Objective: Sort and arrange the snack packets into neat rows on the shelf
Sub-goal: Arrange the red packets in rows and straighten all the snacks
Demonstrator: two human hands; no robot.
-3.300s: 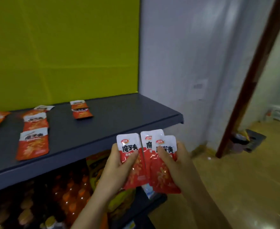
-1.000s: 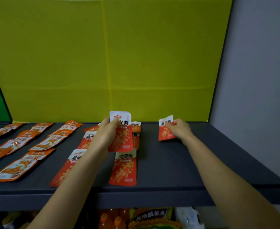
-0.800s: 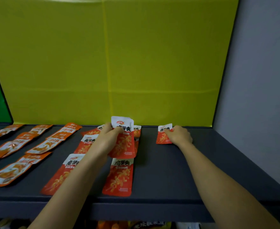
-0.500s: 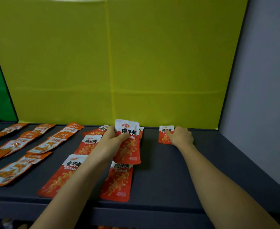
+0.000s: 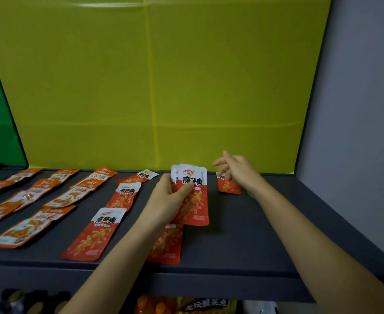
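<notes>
The right hand [image 5: 237, 172] is motion-blurred, fingers spread and gripping nothing, lifted just above a red packet at the back [image 5: 229, 185] whose white top it partly hides. The left hand [image 5: 167, 197] pinches a small stack of red-and-white snack packets [image 5: 193, 196] — thumb across the front, the fingers behind unseen; at least two overlap, the exact count unclear. The stack stands nearly upright, white header up, long axis running front to back, above the dark grey shelf [image 5: 243, 241]. Beneath the left forearm lies another red packet [image 5: 167, 245], its upper half covered. Left of it, a column of three red packets [image 5: 95, 234] runs toward the yellow back panel [image 5: 163, 87], white ends rearward. Further left, orange packets [image 5: 32, 225] lie in slanted rows — print illegible, the outermost cut off by the frame. Below the shelf, goods are dim and indistinct.
</notes>
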